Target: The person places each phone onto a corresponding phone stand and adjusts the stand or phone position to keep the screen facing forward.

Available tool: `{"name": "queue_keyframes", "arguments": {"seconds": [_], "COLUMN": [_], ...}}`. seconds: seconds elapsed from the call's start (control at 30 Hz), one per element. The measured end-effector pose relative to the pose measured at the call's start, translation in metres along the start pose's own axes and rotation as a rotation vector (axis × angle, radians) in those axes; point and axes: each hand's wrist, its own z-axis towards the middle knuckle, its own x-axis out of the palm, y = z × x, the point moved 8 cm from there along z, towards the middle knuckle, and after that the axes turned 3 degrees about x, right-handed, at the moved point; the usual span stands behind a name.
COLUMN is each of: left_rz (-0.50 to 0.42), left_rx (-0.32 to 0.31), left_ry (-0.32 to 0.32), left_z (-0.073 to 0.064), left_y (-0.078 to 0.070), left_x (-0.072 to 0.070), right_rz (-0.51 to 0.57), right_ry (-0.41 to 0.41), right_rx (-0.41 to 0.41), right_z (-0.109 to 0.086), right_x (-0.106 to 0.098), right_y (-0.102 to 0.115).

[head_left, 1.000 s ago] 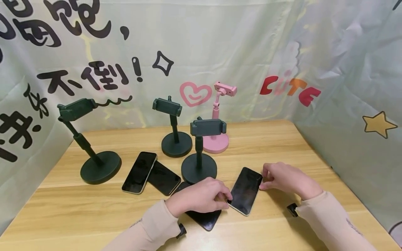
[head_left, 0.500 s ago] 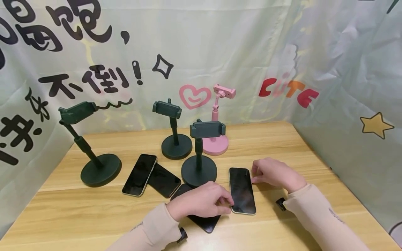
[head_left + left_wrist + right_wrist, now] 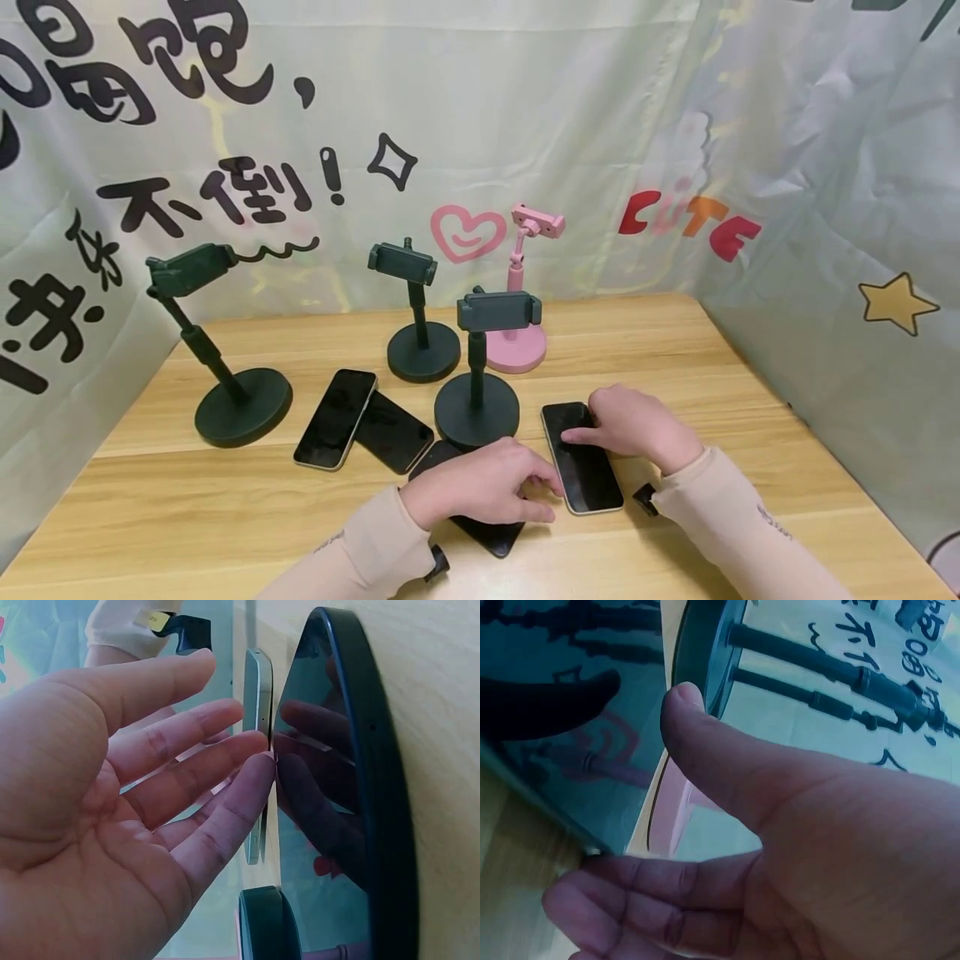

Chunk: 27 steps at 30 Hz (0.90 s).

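My right hand (image 3: 637,425) is at the right long edge of a black-screened phone (image 3: 588,483) with a pale rim, which lies flat on the table. Its thumb (image 3: 712,742) reaches over the screen while the fingers stay low beside the edge, as the right wrist view shows. My left hand (image 3: 487,479) has its loosely bent fingertips right at that phone's left edge. Below the left hand lies a dark phone (image 3: 495,537), partly hidden by it; the left wrist view shows that phone's dark rim (image 3: 390,825) close up.
Two more phones overlap to the left, a pale-rimmed one (image 3: 336,421) lying on a dark one (image 3: 392,432). Behind them stand a leaning dark green phone stand (image 3: 243,404), two upright dark stands (image 3: 423,350) (image 3: 477,408) and a pink stand (image 3: 517,348). Printed cloth surrounds the wooden table (image 3: 165,500).
The pale-rimmed phone at right has turned and shifted slightly left. My right hand has moved left, its thumb now over the screen. The left hand has stayed nearly in place.
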Motion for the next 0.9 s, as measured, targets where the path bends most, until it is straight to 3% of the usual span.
{"name": "queue_keyframes", "arguments": {"seconds": [0.2,0.47,0.73,0.9], "left_rz": [-0.013,-0.099,-0.109,-0.117], "left_rx": [0.007,-0.018,-0.002,0.006], "left_ry": [0.031,0.019,-0.112,-0.152], "left_z": [-0.006,-0.023,-0.053,-0.069], "left_y": [0.001,-0.001,-0.006,-0.008], "left_x": [-0.006,-0.036,-0.083,-0.099], "right_rz": [-0.059,-0.137,-0.08,-0.009], "right_ry": [-0.011,-0.025,-0.052,-0.027], "right_rx": [0.096,0.127,0.099,0.081], "right_z": [-0.002,-0.003,0.001,0.005], "right_x": [0.004,0.006,0.006,0.009], "right_y": [0.006,0.015,0.018,0.015]}}
